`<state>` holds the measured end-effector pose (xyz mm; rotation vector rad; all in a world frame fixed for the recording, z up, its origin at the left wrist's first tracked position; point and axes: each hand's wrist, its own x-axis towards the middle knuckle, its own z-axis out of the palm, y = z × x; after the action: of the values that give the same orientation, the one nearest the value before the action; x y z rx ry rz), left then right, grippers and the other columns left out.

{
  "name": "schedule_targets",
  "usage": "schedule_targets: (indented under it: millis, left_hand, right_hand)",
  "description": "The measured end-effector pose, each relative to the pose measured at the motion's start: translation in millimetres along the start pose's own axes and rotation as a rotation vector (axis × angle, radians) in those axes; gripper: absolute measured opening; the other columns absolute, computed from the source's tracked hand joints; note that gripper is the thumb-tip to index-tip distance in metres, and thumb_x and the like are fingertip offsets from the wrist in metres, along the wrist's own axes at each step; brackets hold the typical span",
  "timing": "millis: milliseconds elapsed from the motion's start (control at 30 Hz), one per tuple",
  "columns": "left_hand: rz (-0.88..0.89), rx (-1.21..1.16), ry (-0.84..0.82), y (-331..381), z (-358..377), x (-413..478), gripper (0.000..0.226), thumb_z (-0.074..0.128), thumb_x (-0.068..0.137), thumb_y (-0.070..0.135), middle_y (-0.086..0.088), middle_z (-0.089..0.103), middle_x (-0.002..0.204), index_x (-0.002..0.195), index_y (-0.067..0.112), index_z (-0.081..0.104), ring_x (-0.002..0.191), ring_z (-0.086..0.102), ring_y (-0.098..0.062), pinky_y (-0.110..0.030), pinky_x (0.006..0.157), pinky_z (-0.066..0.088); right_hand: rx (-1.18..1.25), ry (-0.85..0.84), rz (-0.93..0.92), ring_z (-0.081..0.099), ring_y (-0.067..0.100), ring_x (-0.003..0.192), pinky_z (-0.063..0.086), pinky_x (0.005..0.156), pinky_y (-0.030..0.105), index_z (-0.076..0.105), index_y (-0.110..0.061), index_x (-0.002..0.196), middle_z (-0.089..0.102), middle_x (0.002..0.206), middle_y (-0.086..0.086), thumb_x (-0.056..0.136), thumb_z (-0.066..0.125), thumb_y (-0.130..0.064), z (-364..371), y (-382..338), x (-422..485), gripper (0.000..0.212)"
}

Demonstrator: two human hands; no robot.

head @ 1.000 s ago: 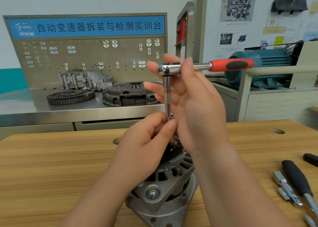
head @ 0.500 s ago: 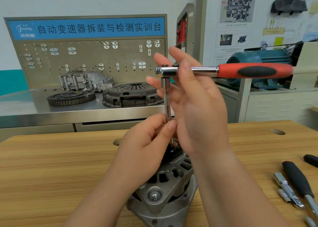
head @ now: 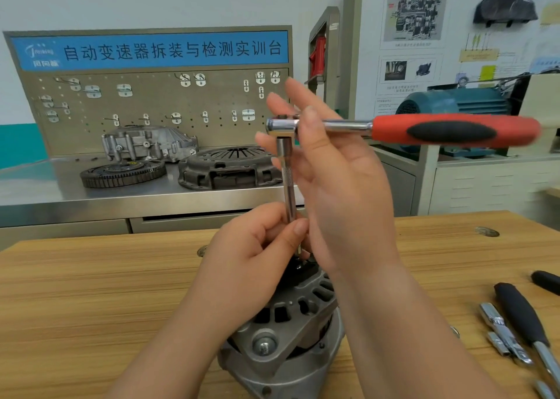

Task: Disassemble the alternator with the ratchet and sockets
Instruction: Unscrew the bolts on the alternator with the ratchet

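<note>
A grey alternator (head: 281, 347) stands on the wooden table (head: 91, 292) right in front of me. A chrome extension bar (head: 288, 180) rises upright from its top to the head of a ratchet with a red and black handle (head: 454, 130), which points right. My left hand (head: 251, 265) pinches the lower end of the bar, hiding the socket and the fastener. My right hand (head: 342, 186) holds the ratchet's neck between the thumb in front and the straight fingers behind.
On the table at the right lie a black-handled tool (head: 518, 311) and chrome socket pieces (head: 500, 329). On the steel bench behind lie a clutch cover (head: 230, 165), a flywheel (head: 122, 173) and a housing (head: 148, 144). A blue motor (head: 454, 102) stands at the right.
The ratchet handle has swung round the upright bar toward me and looks longer and blurred. My left hand has kept its pinch on the bar.
</note>
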<state>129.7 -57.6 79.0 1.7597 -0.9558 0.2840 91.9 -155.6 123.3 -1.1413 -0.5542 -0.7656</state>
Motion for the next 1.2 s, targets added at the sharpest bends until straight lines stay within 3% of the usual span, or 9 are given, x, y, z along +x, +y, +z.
schedule_targets:
  millis: [100,167,333,433,567,800,967,1133,1200]
  left_hand:
    - [0.036,-0.014,-0.028,0.9,-3.6,-0.5,0.042,0.047,0.084,0.051,-0.019,0.063,0.075,0.087,0.015,0.066,0.072,0.059,-0.036,-0.053,0.070,0.049]
    - [0.050,0.019,-0.035,0.5,-5.1,-0.3,0.035,0.047,0.086,0.049,-0.013,0.064,0.073,0.084,0.020,0.066,0.071,0.059,-0.029,-0.049,0.070,0.049]
    - [0.017,0.031,0.009,-0.4,-3.2,0.7,0.023,0.050,0.084,0.041,0.002,0.070,0.069,0.083,0.025,0.066,0.071,0.059,-0.035,-0.050,0.069,0.050]
    - [0.001,-0.015,0.008,-1.2,-1.9,1.0,0.025,0.052,0.083,0.043,-0.007,0.070,0.071,0.083,0.023,0.068,0.075,0.061,-0.040,-0.054,0.072,0.051]
    - [0.007,-0.075,-0.013,-1.3,-0.6,0.8,0.040,0.049,0.080,0.056,-0.024,0.064,0.075,0.084,0.019,0.066,0.073,0.060,-0.042,-0.057,0.071,0.051]
    - [0.004,-0.040,-0.039,-3.7,0.9,1.1,0.021,0.049,0.086,0.038,-0.009,0.072,0.081,0.094,0.028,0.065,0.082,0.067,-0.029,-0.051,0.080,0.052]
    - [0.017,-0.060,-0.046,-2.1,0.0,0.8,0.020,0.052,0.085,0.035,-0.006,0.073,0.079,0.093,0.024,0.067,0.081,0.068,-0.025,-0.051,0.080,0.052]
    - [0.052,-0.024,-0.031,0.1,-0.4,-2.1,0.016,0.053,0.085,0.028,0.020,0.065,0.060,0.076,0.025,0.066,0.057,0.058,0.005,-0.009,0.060,0.043]
    - [0.017,-0.028,-0.023,-0.9,-0.2,-0.5,0.017,0.054,0.084,0.032,0.015,0.072,0.071,0.083,0.024,0.068,0.068,0.066,-0.009,-0.026,0.070,0.052]
  right_hand:
    - [0.132,-0.005,0.169,0.072,0.023,0.088,0.056,0.088,0.031,0.060,-0.013,0.116,0.074,0.104,0.007,0.099,0.041,-0.033,-4.4,-2.8,2.0,0.031]
    - [0.131,0.002,0.195,0.072,0.022,0.085,0.058,0.082,0.028,0.059,-0.012,0.114,0.075,0.097,0.008,0.093,0.043,-0.040,-5.0,-2.7,1.8,0.038]
    - [-0.165,0.018,-0.095,0.065,0.004,0.099,0.051,0.092,0.023,0.068,-0.033,0.107,0.072,0.103,0.001,0.092,0.058,-0.024,-6.2,-0.4,2.5,0.020]
    - [-0.254,-0.050,-0.134,0.062,-0.003,0.109,0.046,0.099,0.022,0.064,-0.032,0.116,0.069,0.109,-0.023,0.093,0.058,-0.024,-4.3,-1.4,1.9,0.025]
    - [0.004,-0.016,0.004,0.069,0.021,0.103,0.054,0.089,0.026,0.067,-0.030,0.110,0.067,0.124,-0.004,0.093,0.051,-0.026,-2.2,-0.1,0.5,0.024]
    - [0.113,0.010,0.110,0.073,0.025,0.078,0.059,0.080,0.031,0.062,-0.015,0.109,0.071,0.114,0.001,0.098,0.044,-0.024,-1.1,-7.9,0.2,0.022]
    - [0.186,-0.033,0.173,0.073,0.024,0.073,0.059,0.081,0.035,0.062,-0.011,0.109,0.072,0.111,0.003,0.082,0.048,-0.037,-4.2,-8.2,2.7,0.040]
    - [0.262,-0.098,0.293,0.072,0.019,0.069,0.056,0.068,0.026,0.061,-0.014,0.107,0.075,0.100,0.003,0.081,0.048,-0.042,-11.1,-8.8,8.1,0.041]
    - [0.150,-0.060,0.176,0.071,0.017,0.074,0.057,0.074,0.026,0.064,-0.019,0.106,0.075,0.101,0.003,0.088,0.053,-0.039,-8.9,-6.1,5.8,0.029]
